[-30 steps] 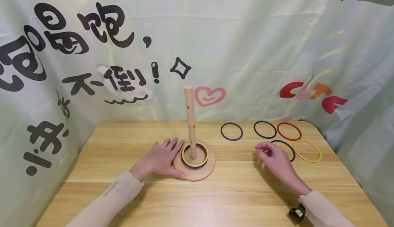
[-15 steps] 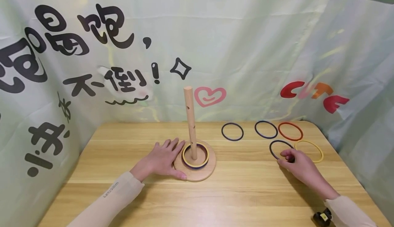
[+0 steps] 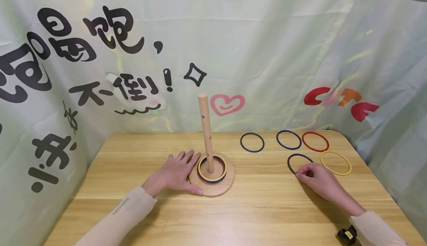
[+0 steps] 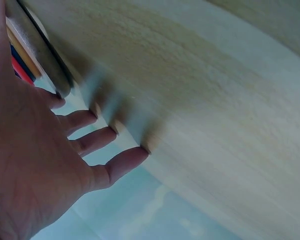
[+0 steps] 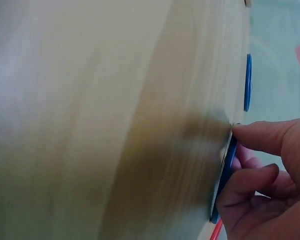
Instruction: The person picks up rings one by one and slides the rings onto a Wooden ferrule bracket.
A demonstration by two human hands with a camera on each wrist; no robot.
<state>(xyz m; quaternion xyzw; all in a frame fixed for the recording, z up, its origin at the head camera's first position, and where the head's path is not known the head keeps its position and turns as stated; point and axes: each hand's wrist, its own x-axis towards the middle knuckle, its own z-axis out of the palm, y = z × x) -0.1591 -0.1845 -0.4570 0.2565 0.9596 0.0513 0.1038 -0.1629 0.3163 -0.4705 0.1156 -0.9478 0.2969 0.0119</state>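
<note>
Right of the wooden peg (image 3: 207, 133), the right hand (image 3: 318, 179) pinches a dark blue ring (image 3: 288, 161), which has slid closer, so it seems caught. The left hand (image 3: 178, 172) rests spread fingers on the peg's base (image 3: 217, 189).

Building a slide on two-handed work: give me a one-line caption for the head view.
Left hand touches the round base of a wooden peg; right hand pinches a dark blue ring.
</note>
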